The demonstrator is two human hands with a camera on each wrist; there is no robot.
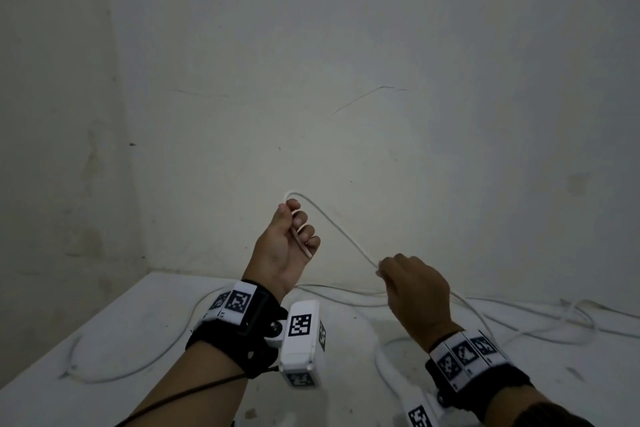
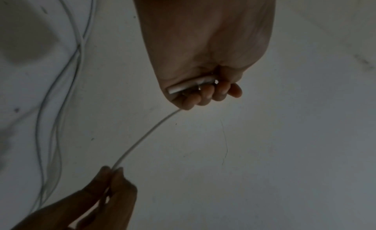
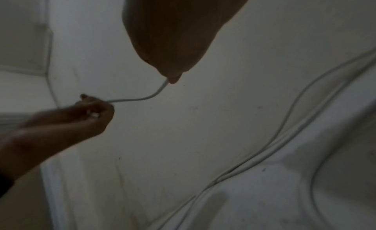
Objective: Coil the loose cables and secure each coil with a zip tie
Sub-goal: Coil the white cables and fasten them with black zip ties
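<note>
Starting at the left of my head view, a loose thin white cable (image 1: pixel 114 371) lies in a wide curve on the white tabletop (image 1: pixel 104 402). My left hand (image 1: pixel 284 246) is raised above the table, palm toward me, its fingers curled round the end of a thin white round cable (image 1: pixel 341 234); the cable's end piece lies across the palm under those fingers, plain in the left wrist view. The cable arches over the top of that hand and runs down to the right. There my right hand (image 1: pixel 414 291) pinches it between thumb and fingertips, back of the hand toward me. Past that pinch the cable drops to the table, where more loose white cable (image 1: pixel 554 319) lies along the foot of the pale scuffed wall (image 1: pixel 346 62).
</note>
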